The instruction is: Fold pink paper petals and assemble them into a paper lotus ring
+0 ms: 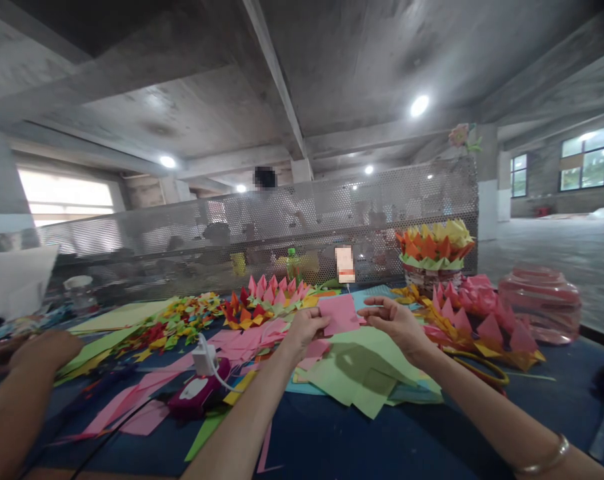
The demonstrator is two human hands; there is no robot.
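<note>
A square of pink paper [340,315] is pinched at its left edge by my left hand [306,328]. My right hand [392,321] is just right of the paper, fingers apart, with nothing visible in it; whether a fingertip touches the paper's edge I cannot tell. Below both hands lie light green paper sheets [357,373], overlapping on top of blue ones. Loose pink paper pieces [249,341] are spread to the left of my left hand. Folded pink and yellow paper petals [487,327] stand to the right of my right hand.
A purple power socket [199,393] with a white charger [205,357] sits left. A phone [345,265] leans at the perforated metal divider [372,227]. Folded colourful paper pieces [182,320], a layered paper flower [435,250] and a pink plastic jar [539,307] stand around. Another person's arm [19,393] reaches in left.
</note>
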